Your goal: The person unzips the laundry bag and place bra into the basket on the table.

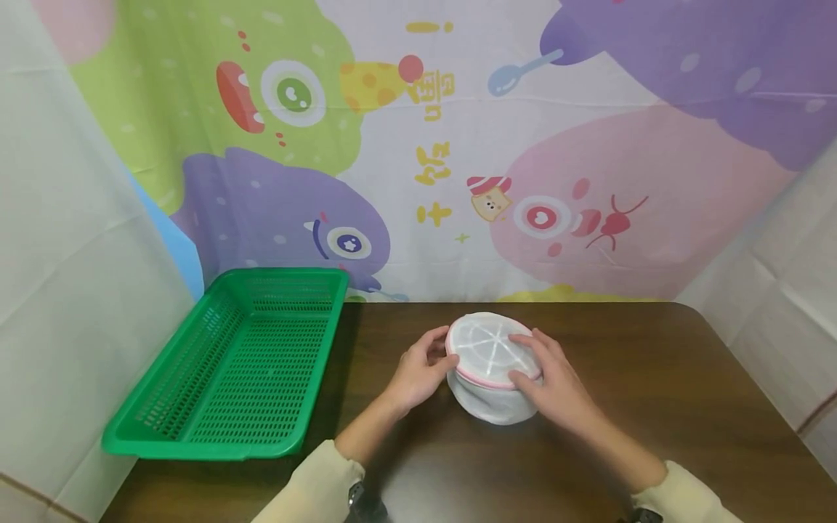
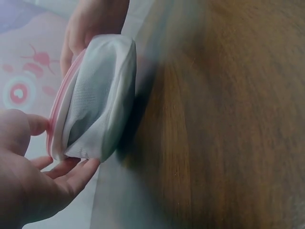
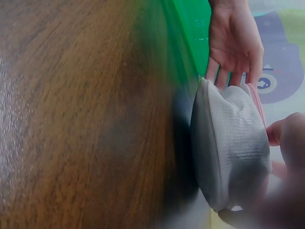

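A round white mesh laundry bag [image 1: 495, 349] with pink trim and a see-through, spoke-patterned top is held between both hands over the brown table. My left hand [image 1: 418, 370] grips its left side; in the left wrist view the thumb touches the pink edge and the fingers [image 2: 78, 176] lie along the side and underneath. On the right side, my right hand [image 1: 556, 381] holds the bag, thumb at the near rim and a finger over the top. The mesh wall [image 3: 240, 138] sags inward in the right wrist view. Whatever the bag may contain is not visible.
A green plastic basket [image 1: 327, 363] with slotted walls and floor stands at the table's left. The brown wooden table [image 1: 654, 378] spreads around the hands. Behind it hangs a cartoon-printed cloth [image 1: 445, 269], and pale sheets [image 1: 72, 240] line the sides.
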A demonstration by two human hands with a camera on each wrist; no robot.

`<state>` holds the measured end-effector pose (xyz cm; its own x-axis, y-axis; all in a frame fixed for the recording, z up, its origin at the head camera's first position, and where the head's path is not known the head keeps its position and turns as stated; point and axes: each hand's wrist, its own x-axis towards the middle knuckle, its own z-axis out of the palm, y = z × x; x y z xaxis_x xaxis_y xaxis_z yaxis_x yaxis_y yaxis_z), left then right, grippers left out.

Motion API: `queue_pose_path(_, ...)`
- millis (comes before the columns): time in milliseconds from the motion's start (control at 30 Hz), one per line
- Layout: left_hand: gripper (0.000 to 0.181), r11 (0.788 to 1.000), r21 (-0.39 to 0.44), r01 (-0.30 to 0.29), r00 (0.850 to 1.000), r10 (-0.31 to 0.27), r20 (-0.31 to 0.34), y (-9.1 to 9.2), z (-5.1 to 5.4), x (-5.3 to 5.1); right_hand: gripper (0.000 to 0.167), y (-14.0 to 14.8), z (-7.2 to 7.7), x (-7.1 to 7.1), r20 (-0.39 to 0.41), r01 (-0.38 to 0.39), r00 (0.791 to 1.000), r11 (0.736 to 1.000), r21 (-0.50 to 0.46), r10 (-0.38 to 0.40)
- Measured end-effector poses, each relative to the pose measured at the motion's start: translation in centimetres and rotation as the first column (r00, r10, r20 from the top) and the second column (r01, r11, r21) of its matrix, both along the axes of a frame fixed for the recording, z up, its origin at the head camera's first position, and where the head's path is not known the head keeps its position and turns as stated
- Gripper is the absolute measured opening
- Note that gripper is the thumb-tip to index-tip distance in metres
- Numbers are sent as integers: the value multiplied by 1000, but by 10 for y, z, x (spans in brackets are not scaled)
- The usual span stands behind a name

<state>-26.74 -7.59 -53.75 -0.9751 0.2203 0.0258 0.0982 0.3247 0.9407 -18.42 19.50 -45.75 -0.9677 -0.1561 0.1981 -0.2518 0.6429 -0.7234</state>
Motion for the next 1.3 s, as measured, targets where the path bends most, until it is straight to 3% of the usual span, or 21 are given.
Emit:
queue_pose_path(67, 60, 1000, 14, -5, 1000, 5, 4, 1, 24, 17, 55, 1, -1, -1, 2, -6, 1000, 1000, 2, 6)
queue_pose_path(100, 59, 1000, 30, 10, 999, -9, -34, 0, 29, 22, 55, 1, -1, -2, 2, -9, 1000, 1000, 3, 9)
queue_pose_path(200, 55, 999, 38, 16, 998, -13, -55, 3, 71, 53, 53, 2, -3, -4, -8, -18, 1000, 1000, 2, 18)
queue_pose_path(300, 53, 999, 50, 7, 1000, -5, -31, 4, 71, 55, 53, 2, -4, -5, -19, -23, 1000, 1000, 1, 23)
queue_pose_path(333, 51, 999, 44, -10, 1000, 9, 11, 6, 80, 60, 52, 2, -4, -5, -24, -22, 999, 1000, 2, 22)
queue_pose_path(567, 41, 997, 52, -58, 998, 57, 21, 6, 80, 58, 53, 4, 0, 1, -53, 11, 999, 1000, 2, -10)
queue_pose_path(833, 44, 997, 76, -26, 1000, 26, -2, 4, 78, 49, 53, -3, 13, 16, -67, 25, 997, 1000, -8, -26)
queue_pose_path(1300, 43, 995, 98, -14, 1000, 15, -7, 3, 78, 53, 48, -9, 4, 20, -67, 3, 998, 1000, 5, -3)
